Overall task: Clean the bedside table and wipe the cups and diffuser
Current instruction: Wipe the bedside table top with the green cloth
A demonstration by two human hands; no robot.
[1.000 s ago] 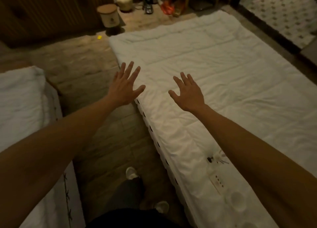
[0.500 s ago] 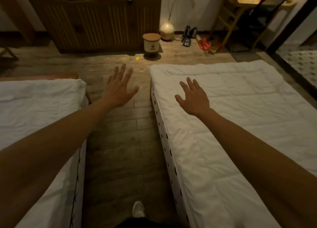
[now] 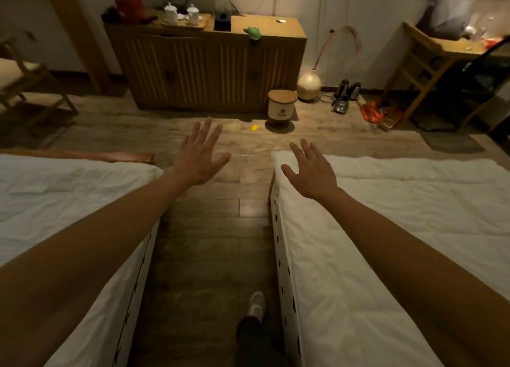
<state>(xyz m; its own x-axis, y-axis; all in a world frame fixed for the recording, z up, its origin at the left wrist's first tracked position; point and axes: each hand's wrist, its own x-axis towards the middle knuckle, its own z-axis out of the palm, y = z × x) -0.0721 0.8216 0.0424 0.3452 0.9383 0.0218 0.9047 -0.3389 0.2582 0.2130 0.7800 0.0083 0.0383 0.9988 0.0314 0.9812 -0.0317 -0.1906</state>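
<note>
A white bed lies at the left. Beside it the left hand hovers over the wooden floor, fingers spread, holding nothing. The right hand (equally spread and empty) hangs above the near corner of the right bed. Far off, two lidded cups stand on a tray atop the bench against the wall.

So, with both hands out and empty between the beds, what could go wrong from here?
1. The aisle between the left bed and right bed is narrow; a shin could clip a bed edge.
2. Left hand and right hand hold no cloth, so wiping can't start.
3. The lidded cups sit by the cabinet edge in dim light; a careless reach might topple them.
</note>
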